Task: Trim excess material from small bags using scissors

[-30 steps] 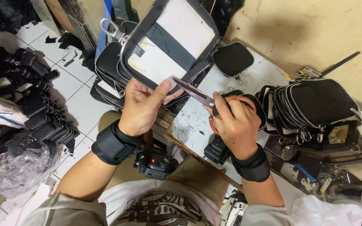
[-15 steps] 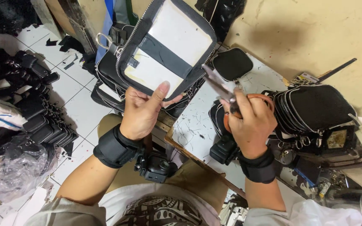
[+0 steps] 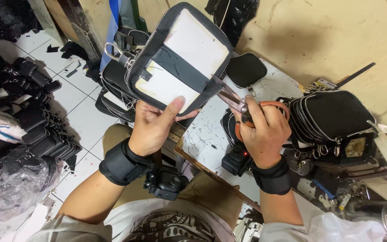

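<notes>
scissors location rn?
Head view, right of centre: the orange-handled scissors are in the right hand, blades at the lower right edge of the open zippered bag panel held up by the left hand, above the white table.

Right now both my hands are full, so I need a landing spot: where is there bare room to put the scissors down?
The scratched white tabletop is bare between the left hand holding the open pouch, the right hand with the scissors, and the small black pad. Right of that hand it is crowded: stacked black bags, keys, clutter.
</notes>
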